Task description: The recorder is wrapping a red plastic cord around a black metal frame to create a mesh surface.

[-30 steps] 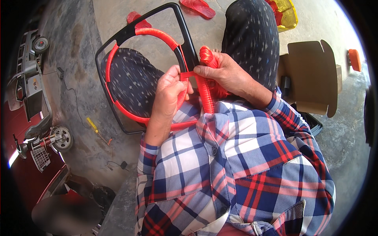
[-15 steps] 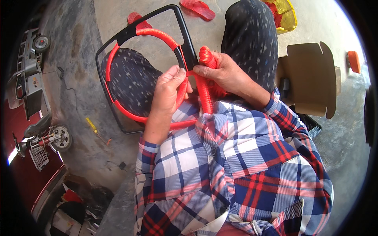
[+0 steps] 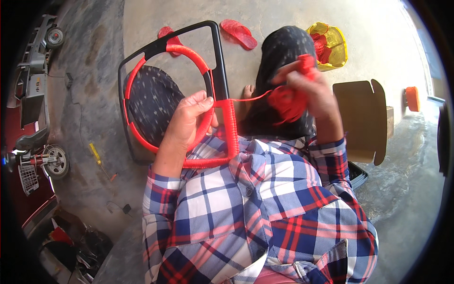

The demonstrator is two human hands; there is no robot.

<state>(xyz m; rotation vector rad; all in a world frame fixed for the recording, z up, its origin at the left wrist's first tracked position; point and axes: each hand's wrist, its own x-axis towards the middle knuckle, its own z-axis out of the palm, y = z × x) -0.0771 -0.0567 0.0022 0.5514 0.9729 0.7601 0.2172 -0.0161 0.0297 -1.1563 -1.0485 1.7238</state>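
A black frame point(image 3: 218, 52) with rounded corners and a round inner ring point(image 3: 191, 53) rests across my lap. Red cord is wound tightly over much of the ring and over the frame's near side and lower right part; bare black shows on the far and left sides. My left hand point(image 3: 191, 113) pinches the ring's right side, thumb on top, beside the wound part. Out to the right, my right hand point(image 3: 314, 92), blurred, grips a loose bundle of red cord point(image 3: 287, 104). One taut strand point(image 3: 253, 98) runs from the bundle to the frame's right bar.
A yellow basket point(image 3: 341, 45) holding red material stands far right, near red slippers point(image 3: 239, 34). An open cardboard box point(image 3: 362, 120) and an orange object point(image 3: 412, 98) are at right. Left lie a yellow-handled tool point(image 3: 94, 152) and a toy vehicle point(image 3: 38, 87).
My right hand has swung away from the frame to the right with the cord bundle, drawing the strand out straight. My left hand keeps its hold on the ring.
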